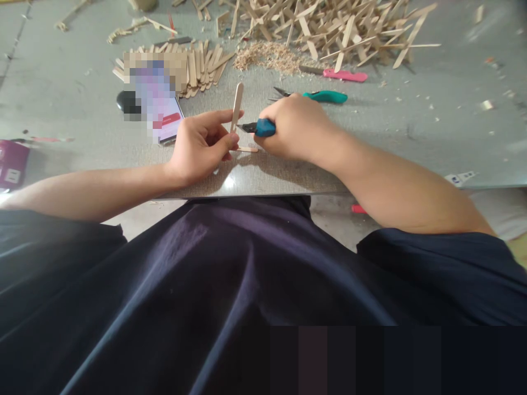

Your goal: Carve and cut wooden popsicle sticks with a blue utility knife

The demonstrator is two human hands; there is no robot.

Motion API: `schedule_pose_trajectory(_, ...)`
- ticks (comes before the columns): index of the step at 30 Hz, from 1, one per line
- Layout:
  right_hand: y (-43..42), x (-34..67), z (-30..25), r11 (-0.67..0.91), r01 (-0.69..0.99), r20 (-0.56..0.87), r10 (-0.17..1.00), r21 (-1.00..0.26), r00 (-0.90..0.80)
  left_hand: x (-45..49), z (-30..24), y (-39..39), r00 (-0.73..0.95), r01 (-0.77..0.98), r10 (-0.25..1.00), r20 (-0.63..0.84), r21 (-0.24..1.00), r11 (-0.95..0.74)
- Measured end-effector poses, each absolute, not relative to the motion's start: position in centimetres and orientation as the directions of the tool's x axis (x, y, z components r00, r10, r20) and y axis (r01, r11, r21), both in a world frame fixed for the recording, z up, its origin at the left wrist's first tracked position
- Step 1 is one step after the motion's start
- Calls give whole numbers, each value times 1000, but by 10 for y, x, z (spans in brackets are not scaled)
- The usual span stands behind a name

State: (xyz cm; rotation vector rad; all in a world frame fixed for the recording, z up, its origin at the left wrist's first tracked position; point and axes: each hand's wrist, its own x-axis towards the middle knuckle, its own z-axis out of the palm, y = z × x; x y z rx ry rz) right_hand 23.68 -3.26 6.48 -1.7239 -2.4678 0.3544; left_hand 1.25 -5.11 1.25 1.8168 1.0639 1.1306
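Pinched between the thumb and fingers of my left hand is a wooden craft stick, held nearly upright above the table's near edge. A second craft stick lies low and sideways by those fingertips; whether they grip it too I cannot tell. My right hand is closed around a blue-handled tool with a dark, pointed metal head. That point faces left and meets or nearly meets the upright stick's lower part. Whether the tool is a knife or a nipper is unclear.
Beyond my hands lie green-handled pliers, a pink-handled knife and wood shavings. A big pile of craft sticks spreads behind them. Near my left hand are a phone, more sticks and a dark rounded object.
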Motion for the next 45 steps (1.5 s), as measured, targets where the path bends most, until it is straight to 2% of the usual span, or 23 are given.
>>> schedule_pose_trajectory(3,-32,237,66,324,907,-60,934,-270,-352,11,10,-50,281,262,892,353,866,-425)
schedule_pose_trajectory(9,-33,236,67,329,919,-110,927,-216,-358,10,8,-50,304,345,886,351,826,-445)
schedule_pose_trajectory(13,-33,237,64,317,909,-118,926,-269,-358,10,6,-49,298,363,887,353,817,-448)
schedule_pose_trajectory(20,-33,237,67,302,895,-163,915,-330,-369,12,7,-45,327,186,915,236,933,-307)
schedule_pose_trajectory(26,-33,236,67,316,876,-152,908,-364,-391,12,12,-44,388,144,909,151,965,-221)
schedule_pose_trajectory(36,-34,235,67,349,885,-119,909,-307,-400,15,11,-44,368,133,920,138,971,-199)
schedule_pose_trajectory(45,-34,237,69,352,890,-38,925,-291,-379,11,10,-42,367,63,908,205,968,-244)
